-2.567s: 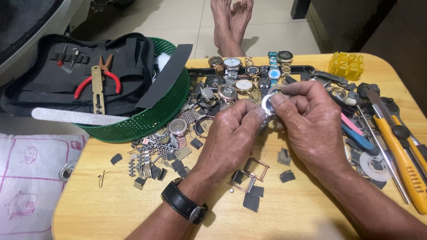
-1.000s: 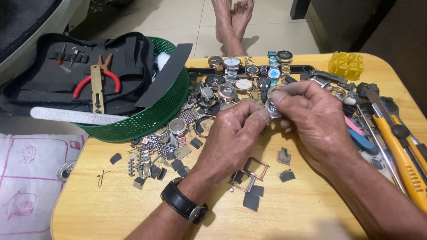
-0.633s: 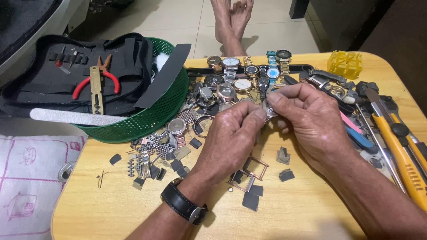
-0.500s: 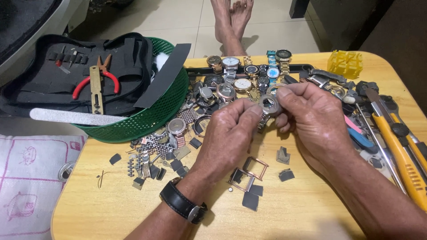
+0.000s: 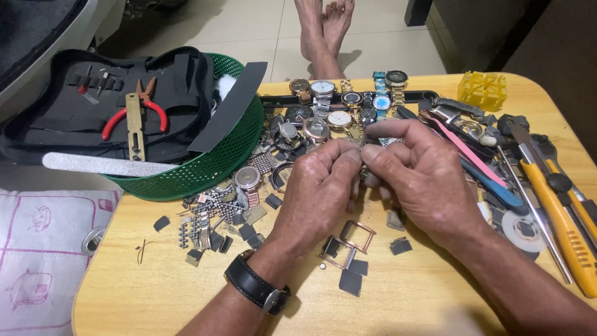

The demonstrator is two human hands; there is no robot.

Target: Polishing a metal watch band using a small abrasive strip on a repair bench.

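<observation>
Small metal watch part (image 5: pixel 364 144): silvery, mostly hidden; only a sliver shows between the fingertips. Pinched from both sides, left hand (image 5: pixel 320 186) and right hand (image 5: pixel 423 177) meeting over it, fingers curled closed around it. Exact shape and orientation cannot be told. Held up off the tabletop (image 5: pixel 155 292), just in front of the row of wristwatches (image 5: pixel 348 102), above the square rose-coloured watch frames (image 5: pixel 348 242).
</observation>
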